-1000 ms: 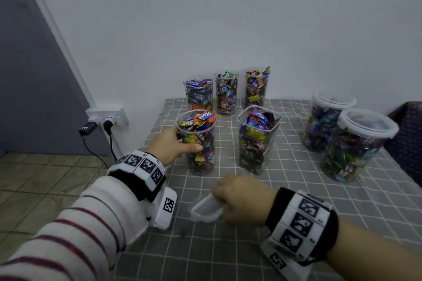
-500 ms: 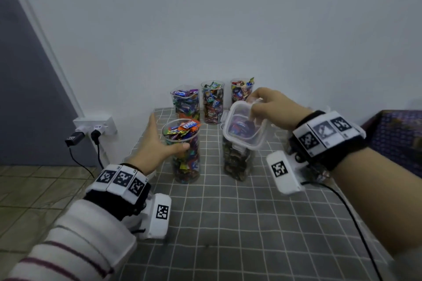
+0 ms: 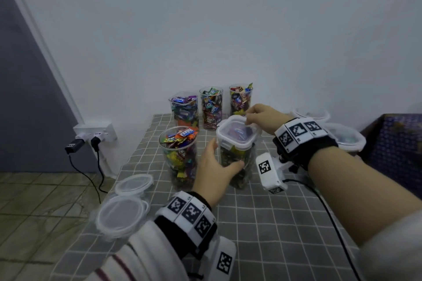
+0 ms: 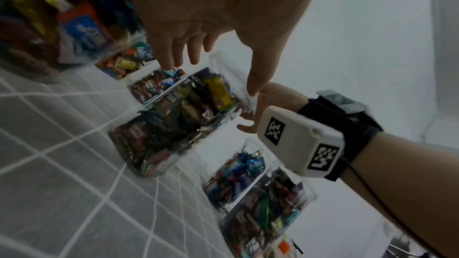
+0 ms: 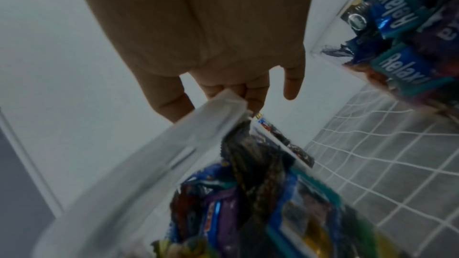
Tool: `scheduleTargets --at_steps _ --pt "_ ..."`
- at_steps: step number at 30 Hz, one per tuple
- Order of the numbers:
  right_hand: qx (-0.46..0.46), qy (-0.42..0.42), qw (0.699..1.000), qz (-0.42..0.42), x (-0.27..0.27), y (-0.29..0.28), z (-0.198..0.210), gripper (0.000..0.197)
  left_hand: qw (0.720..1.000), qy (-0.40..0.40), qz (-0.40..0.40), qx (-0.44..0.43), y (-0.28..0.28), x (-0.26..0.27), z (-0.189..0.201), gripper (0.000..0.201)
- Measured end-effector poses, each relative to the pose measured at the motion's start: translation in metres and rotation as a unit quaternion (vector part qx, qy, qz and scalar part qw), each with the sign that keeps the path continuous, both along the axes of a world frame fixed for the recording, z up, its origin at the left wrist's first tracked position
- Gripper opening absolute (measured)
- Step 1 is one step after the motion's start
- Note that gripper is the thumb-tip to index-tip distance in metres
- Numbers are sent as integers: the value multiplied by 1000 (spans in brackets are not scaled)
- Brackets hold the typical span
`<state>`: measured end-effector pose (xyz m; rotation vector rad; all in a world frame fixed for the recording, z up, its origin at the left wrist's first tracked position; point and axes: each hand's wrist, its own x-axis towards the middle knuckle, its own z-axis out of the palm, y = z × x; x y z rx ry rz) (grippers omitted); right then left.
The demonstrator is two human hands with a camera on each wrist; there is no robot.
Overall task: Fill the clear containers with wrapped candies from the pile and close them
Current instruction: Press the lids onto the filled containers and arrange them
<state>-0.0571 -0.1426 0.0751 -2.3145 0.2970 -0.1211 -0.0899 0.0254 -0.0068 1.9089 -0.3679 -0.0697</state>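
left hand (image 3: 215, 163) wraps the square container (image 3: 238, 166) mid-table so it won't tip | right hand (image 3: 262, 116) pinches the lid (image 3: 236, 132) far edge, lining it up | not clipped yet I think

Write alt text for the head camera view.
A right hand sets a square lid on a candy-filled clear container that the left hand steadies on a grey checked tablecloth. Four open filled containers stand nearby, and two round lids lie at left.
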Motion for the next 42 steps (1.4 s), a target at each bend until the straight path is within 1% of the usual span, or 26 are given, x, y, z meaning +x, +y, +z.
scheduleTargets --at_steps 2,4,6,8,10,12,14,16,18,20,22,31,35,38,42 --pt "4 6 1000 -7 1 -1 -5 29 999 39 22 19 -9 7 -8 99" --pt "13 5 1000 -8 4 -2 -7 30 996 74 31 32 -17 13 -13 108" --pt "22 2 1000 -10 6 -2 -10 29 996 84 31 16 -25 18 -17 115" --pt "24 -3 1000 -15 6 -2 -14 29 996 78 37 -11 -32 20 -20 118" --pt "17 -11 1000 -24 6 -2 -19 30 996 79 45 -23 -39 21 -21 112" --pt "-16 -27 999 -35 5 -3 -24 32 994 81 62 -33 -46 23 -24 102" --pt "-95 -33 994 -41 1 -1 -25 34 993 74 84 -32 -49 24 -26 94" --pt "-180 -32 983 -33 -6 4 -26 38 993 63 95 -20 -50 24 -27 89" --pt "-222 -33 974 -15 -11 9 -28 52 994 55 96 -8 -49 24 -27 88" --pt "-227 -28 973 -2 -14 10 -32 66 994 51 94 0 -48 23 -26 88" --pt "-227 -24 974 2 -15 11 -34 72 995 50 91 13 -47 23 -24 86" --pt "-205 -59 977 -27 -22 18 -37 66 995 42 75 49 -40 25 -27 82" --pt "-200 -56 978 -33 -24 19 -36 67 996 37 61 57 -38 27 -26 84" --pt "-203 -43 978 -37 -28 22 -35 73 996 33 52 67 -35 27 -24 84" --pt "-244 -18 969 -47 -37 32 -32 90 996 26 43 73 -34 24 -24 78"
